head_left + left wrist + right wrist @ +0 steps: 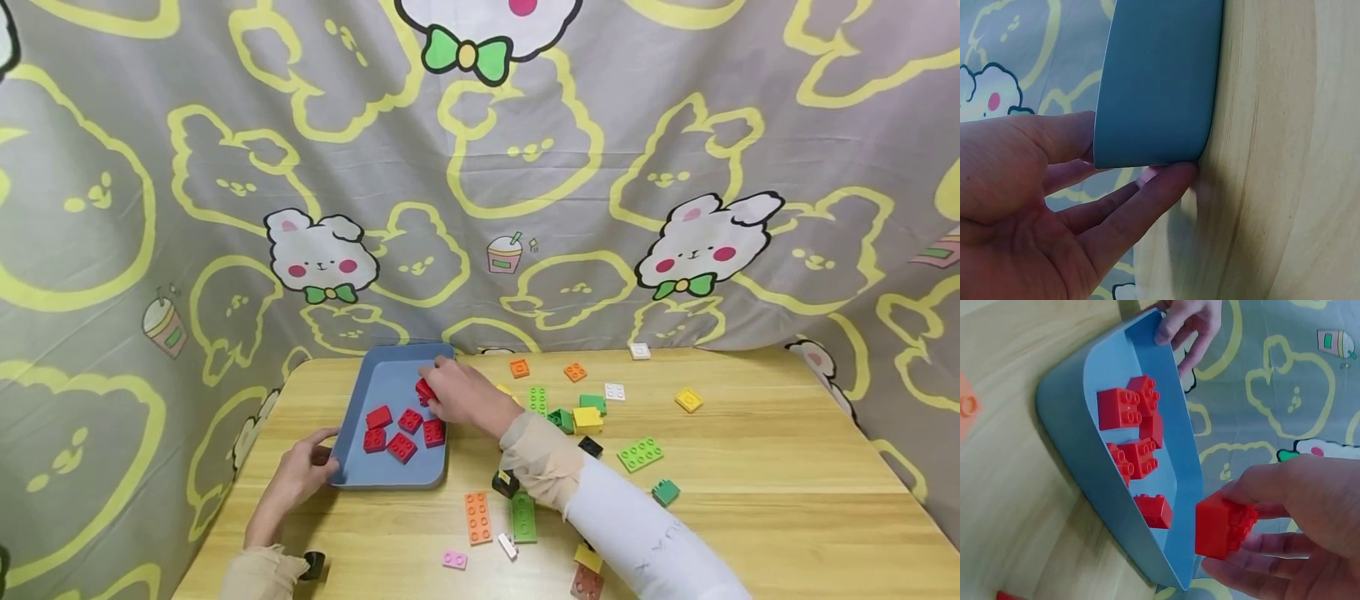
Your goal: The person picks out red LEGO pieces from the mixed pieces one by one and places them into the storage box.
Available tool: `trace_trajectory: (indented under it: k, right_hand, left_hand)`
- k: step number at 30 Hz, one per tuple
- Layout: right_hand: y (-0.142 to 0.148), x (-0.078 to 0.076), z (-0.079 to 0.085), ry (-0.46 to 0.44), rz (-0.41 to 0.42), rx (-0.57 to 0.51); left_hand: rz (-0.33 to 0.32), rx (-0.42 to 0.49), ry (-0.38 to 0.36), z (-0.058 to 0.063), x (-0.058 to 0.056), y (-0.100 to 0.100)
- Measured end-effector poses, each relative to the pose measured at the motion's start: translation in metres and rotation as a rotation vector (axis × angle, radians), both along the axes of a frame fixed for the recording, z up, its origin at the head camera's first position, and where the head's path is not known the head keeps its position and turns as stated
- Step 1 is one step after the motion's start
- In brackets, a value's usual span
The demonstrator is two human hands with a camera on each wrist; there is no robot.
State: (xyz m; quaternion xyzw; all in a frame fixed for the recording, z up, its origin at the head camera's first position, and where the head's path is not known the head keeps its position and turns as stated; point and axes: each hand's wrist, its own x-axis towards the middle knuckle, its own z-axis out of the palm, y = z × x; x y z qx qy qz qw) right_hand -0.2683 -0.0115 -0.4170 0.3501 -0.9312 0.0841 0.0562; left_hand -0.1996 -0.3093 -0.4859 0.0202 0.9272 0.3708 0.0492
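A blue tray [347,471] lies on the table with several red building bricks [402,448] in its near half. My left hand [302,469] grips the tray's near left corner; in the left wrist view its thumb is at the rim and its fingers [1147,212] touch the outer wall. Over the tray's right side, my right hand [465,396] pinches a red brick [1213,528] between thumb and fingers. That brick is above the other red bricks in the tray, apart from them, in the right wrist view.
Right of the tray lie loose bricks: an orange plate [477,518], a lime plate [641,455], a yellow brick [587,420], a pink piece [454,560] and several more. A patterned curtain [555,167] hangs behind the table [787,492].
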Motion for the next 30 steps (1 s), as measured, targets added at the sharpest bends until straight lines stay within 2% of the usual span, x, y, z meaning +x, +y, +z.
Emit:
trace_trajectory:
  k: [11, 16, 19, 22, 30]
  right_hand:
    - [-0.018, -0.022, -0.014, -0.035, 0.009, -0.003]
    - [-0.029, -0.028, -0.015, -0.077, 0.003, -0.005]
    - [-0.036, -0.031, -0.016, -0.067, -0.012, -0.004]
    - [-0.043, -0.033, -0.018, -0.048, -0.028, -0.003]
    - [-0.059, -0.029, -0.029, -0.071, -0.037, 0.002]
  left_hand:
    - [-0.001, -0.013, 0.016, -0.002, -0.001, -0.001]
    - [-0.002, 0.008, 0.005, -0.001, -0.001, -0.001]
    - [-0.001, 0.004, 0.008, 0.001, -0.002, 0.001]
    - [-0.001, 0.003, 0.011, 0.002, -0.003, 0.002]
    - [0.021, 0.005, -0.017, -0.001, 0.001, 0.001]
